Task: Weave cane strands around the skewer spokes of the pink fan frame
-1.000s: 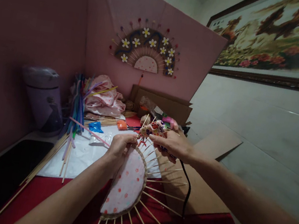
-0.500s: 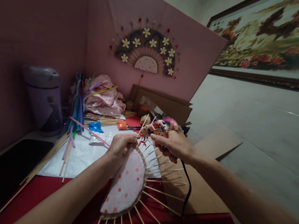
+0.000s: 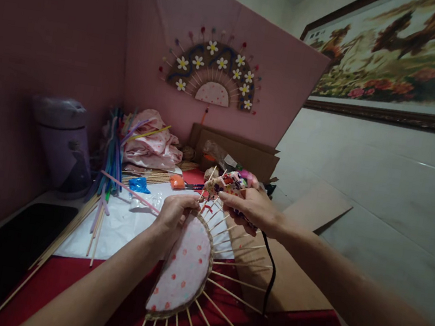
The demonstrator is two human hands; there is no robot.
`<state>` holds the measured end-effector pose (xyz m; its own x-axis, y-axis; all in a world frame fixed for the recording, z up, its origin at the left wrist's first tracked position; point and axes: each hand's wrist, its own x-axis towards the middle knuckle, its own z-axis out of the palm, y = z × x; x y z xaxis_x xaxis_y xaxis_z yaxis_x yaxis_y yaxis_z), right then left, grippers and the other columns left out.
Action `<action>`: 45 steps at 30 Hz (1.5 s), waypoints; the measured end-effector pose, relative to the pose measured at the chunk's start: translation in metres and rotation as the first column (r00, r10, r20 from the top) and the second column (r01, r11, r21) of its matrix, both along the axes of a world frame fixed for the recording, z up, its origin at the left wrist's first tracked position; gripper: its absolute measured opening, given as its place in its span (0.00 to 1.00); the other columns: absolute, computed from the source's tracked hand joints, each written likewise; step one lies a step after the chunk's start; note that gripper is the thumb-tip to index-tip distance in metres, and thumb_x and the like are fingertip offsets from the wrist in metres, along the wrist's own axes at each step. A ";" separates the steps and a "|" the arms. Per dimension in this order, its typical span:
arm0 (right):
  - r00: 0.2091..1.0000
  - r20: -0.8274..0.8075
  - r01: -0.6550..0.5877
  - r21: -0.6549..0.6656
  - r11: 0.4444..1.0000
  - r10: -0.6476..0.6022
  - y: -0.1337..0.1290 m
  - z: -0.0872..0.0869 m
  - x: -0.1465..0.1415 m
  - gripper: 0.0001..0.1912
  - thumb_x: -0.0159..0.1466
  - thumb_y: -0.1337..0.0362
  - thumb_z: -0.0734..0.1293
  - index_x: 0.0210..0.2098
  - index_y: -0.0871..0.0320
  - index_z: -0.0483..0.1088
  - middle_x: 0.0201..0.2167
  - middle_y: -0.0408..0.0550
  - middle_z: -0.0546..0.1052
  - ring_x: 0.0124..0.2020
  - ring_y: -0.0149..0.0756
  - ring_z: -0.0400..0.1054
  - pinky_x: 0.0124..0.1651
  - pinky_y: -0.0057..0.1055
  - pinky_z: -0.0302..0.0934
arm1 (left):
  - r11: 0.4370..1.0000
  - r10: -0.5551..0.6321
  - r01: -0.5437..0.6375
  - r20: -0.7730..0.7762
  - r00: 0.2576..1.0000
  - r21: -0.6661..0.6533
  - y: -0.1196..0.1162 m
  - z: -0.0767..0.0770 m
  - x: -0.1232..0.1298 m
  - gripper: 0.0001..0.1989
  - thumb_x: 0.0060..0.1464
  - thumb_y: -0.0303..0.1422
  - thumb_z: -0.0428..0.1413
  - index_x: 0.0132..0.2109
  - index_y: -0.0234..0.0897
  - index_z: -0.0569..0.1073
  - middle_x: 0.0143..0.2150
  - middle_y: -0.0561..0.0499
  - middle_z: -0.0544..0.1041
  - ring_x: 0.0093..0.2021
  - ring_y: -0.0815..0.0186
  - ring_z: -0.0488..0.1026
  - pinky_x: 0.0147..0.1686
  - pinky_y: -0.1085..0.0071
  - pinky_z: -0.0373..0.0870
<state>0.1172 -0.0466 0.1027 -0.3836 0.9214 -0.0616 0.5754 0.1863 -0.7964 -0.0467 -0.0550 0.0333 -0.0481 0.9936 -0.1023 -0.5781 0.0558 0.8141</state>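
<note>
My left hand (image 3: pixel 175 216) grips the upper end of a half-round panel (image 3: pixel 184 268) covered in pink dotted fabric. Braided twine (image 3: pixel 210 264) runs along its curved edge, and thin wooden sticks (image 3: pixel 231 324) fan out from it. In my right hand (image 3: pixel 253 210) is a glue gun (image 3: pixel 227 184) wrapped in flower-patterned cloth, with a black cord (image 3: pixel 274 277) hanging below. Its front end is close to my left fingertips, at the top sticks. My fingers hide the exact spot where it may touch.
A finished-looking flowered fan (image 3: pixel 216 69) is on the pink board behind. Pipe cleaners (image 3: pixel 111 151), crumpled pink cloth (image 3: pixel 152 142), a blue packet (image 3: pixel 140 184) and an orange packet (image 3: pixel 177 181) lie at the back. A purple tumbler (image 3: pixel 65 150) stands left; loose sticks (image 3: pixel 51 247) lie nearby.
The glue gun and my right hand have shifted very slightly, and the cord has swung a little left. My left hand and the panel look unmoved.
</note>
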 end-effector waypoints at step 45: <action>0.760 0.554 0.097 0.420 0.902 -0.339 0.025 -0.093 0.143 0.27 0.57 0.45 0.59 0.47 0.58 0.65 0.44 0.54 0.73 0.40 0.43 0.69 0.37 0.32 0.59 | 0.997 0.000 -0.003 -0.042 0.999 -0.076 0.005 -0.003 -0.002 0.10 0.27 0.23 0.56 0.25 0.28 0.74 0.18 0.54 0.69 0.19 0.74 0.61 0.19 0.77 0.54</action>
